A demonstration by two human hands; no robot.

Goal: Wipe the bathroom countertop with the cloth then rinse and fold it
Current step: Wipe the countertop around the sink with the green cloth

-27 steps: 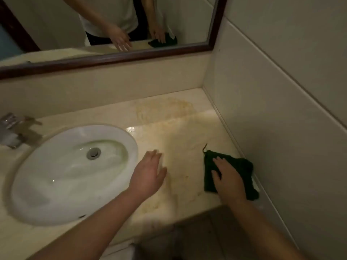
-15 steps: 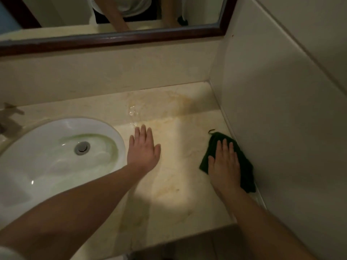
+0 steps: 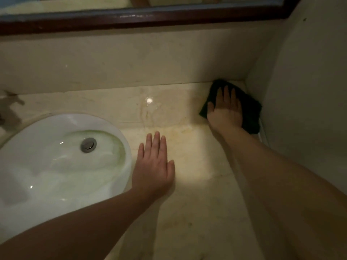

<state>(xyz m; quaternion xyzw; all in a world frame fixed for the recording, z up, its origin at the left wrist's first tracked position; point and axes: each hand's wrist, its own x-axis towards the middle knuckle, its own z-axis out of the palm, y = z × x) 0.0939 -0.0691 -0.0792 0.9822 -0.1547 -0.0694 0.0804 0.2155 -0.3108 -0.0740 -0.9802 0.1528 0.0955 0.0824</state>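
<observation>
The right hand lies flat on the dark green cloth, palm down. Its fingers are straight and close together and point toward the far wall; the thumb is spread to the left, and nothing is curled round the fabric. The cloth is pressed onto the countertop in the far right corner, where the backsplash meets the right wall. Its long axis runs diagonally: one end points into the far corner and the other reaches nearer along the right wall. Cloth shows beyond the fingertips and along the hand's right side.

The left hand rests flat on the bare countertop, nearer and to the left, well apart from the cloth. Its fingers are straight and together, pointing away. It lies just beside the right rim of the white sink, whose metal drain sits in a greenish-stained bowl. A wet glint shows on the counter between the sink and the cloth. A dark wooden mirror frame runs above the backsplash.
</observation>
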